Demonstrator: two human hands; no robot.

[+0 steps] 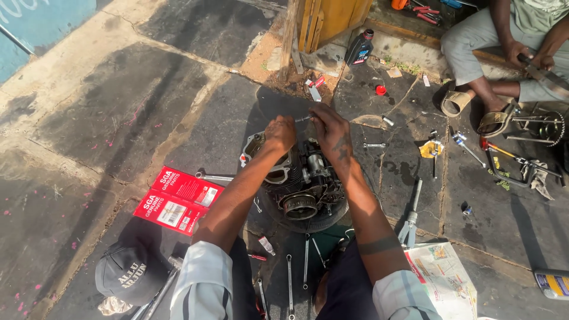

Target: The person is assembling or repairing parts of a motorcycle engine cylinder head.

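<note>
Holding a thin metal rod (304,118) between them, the left hand (280,134) and the right hand (331,131) each close their grip on one end of it, just above the engine (302,178). The engine sits on an old tyre (323,220) on the ground, likely so it stays steady and off the dirt. Spanners (290,284) lie close below, easy to reach. Two red boxes (178,199) lie to the left, beside a black cap (130,271). The rod is small and blurry, so what kind of part it is cannot be told. Arms hide much of the engine. Another person (510,41) sits far off, cut by the edge.
</note>
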